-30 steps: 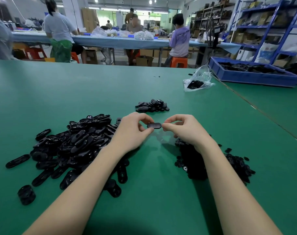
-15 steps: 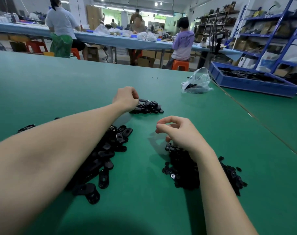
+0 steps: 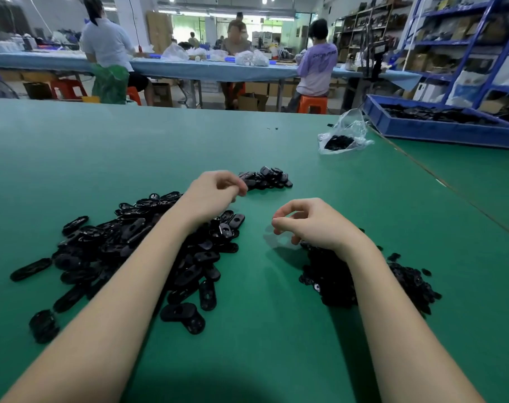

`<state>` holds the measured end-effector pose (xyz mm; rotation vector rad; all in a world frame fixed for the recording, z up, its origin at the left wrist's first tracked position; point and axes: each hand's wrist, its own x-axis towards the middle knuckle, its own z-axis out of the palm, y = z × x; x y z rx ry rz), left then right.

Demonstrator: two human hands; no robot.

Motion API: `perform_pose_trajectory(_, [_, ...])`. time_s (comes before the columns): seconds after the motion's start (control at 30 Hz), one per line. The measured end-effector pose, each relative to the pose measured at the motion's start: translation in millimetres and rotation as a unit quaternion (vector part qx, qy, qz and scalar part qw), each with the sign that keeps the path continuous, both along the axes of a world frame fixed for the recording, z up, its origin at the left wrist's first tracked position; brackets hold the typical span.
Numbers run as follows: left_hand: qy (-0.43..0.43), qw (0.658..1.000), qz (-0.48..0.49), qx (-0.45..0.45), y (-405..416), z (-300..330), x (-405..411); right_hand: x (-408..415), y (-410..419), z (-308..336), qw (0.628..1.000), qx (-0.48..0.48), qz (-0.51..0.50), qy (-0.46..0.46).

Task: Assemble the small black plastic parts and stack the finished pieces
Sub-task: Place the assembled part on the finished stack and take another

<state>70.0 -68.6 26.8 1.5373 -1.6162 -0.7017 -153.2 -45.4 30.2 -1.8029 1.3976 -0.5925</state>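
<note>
A big heap of oblong black plastic parts point(image 3: 137, 245) lies on the green table point(image 3: 102, 146) at the left, under my left forearm. To the right, a heap of much smaller black parts point(image 3: 334, 280) sits beneath my right wrist. Further back, at the centre, is a small pile of finished pieces point(image 3: 266, 178). My left hand point(image 3: 212, 194) hovers just left of that pile, fingers loosely curled, with nothing in it. My right hand point(image 3: 308, 225) hangs over the near edge of the small-parts heap, fingers curled and apart, and no part shows between them.
A clear plastic bag point(image 3: 344, 135) holding black parts lies at the back right. Beyond a seam in the table stands a blue crate point(image 3: 439, 132) of black parts. Several people work at a long blue table point(image 3: 189, 69) behind, and blue shelving point(image 3: 465, 42) stands at the right.
One second ago both hands held one black piece between them. My left hand then carried it to the finished pile, let go, and has now drawn back slightly. My right hand stayed put.
</note>
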Motion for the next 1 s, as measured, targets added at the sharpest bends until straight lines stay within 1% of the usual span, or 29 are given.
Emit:
perform_pose_trajectory(0.13, [-0.095, 0.995, -0.010, -0.006, 16.8, 1.8, 4.0, 5.0, 1.2, 0.7, 0.999, 0.005, 0.012, 0.035])
perform_pose_trajectory(0.27, [-0.188, 0.982, -0.028, -0.019, 20.1, -2.4, -0.8, 6.1, 0.4, -1.1, 0.998, -0.002, 0.016, 0.055])
perform_pose_trajectory(0.4, [-0.277, 0.961, 0.008, -0.011, 21.5, -9.6, -5.2, 5.4, -0.2, -4.1, 0.997, -0.005, 0.019, 0.071])
perform_pose_trajectory(0.53, [-0.328, 0.944, 0.030, -0.012, 23.2, -14.1, -11.8, 5.8, -1.3, -5.8, 0.997, -0.005, 0.025, 0.077])
perform_pose_trajectory(0.6, [-0.330, 0.943, 0.043, -0.003, 24.8, -14.2, -14.2, 4.9, -2.2, -6.9, 0.997, -0.003, 0.025, 0.076])
perform_pose_trajectory(0.8, [-0.290, 0.953, 0.082, 0.033, 27.0, -8.4, -19.7, -3.0, -4.5, -6.2, 0.997, -0.002, 0.016, 0.071])
perform_pose_trajectory(1.0, [-0.258, 0.961, 0.102, 0.013, 26.7, -7.7, -20.6, -5.6, -5.1, -7.0, 0.998, -0.003, 0.014, 0.067])
